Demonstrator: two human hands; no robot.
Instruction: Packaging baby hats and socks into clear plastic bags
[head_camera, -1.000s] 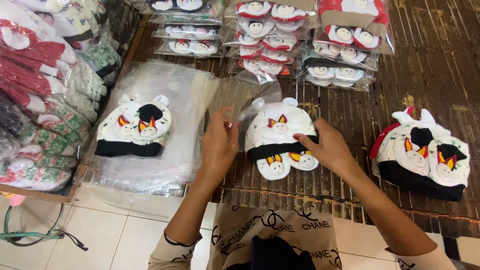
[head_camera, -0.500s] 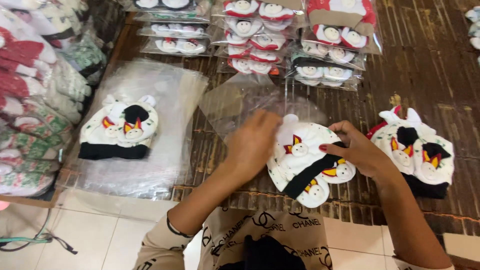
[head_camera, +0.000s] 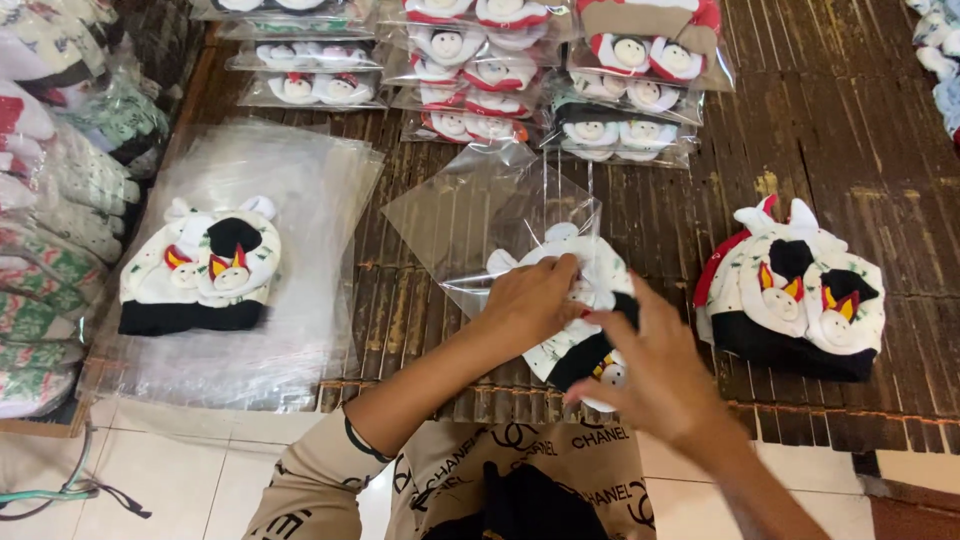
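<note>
White snowman hat (head_camera: 590, 300) now tilted into clear bag (head_camera: 480, 215), left hand (head_camera: 535, 300) gripping it, right hand (head_camera: 655, 375) open-fingered beside.

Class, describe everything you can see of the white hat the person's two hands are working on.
The hat is white, soft-looking fabric with small printed specks, a black band and little snowman figures near its lower edge. It lies tilted on the slatted dark wood table, its top end at the mouth of a clear plastic bag. The left hand presses on it; the right hand covers its lower edge.
</note>
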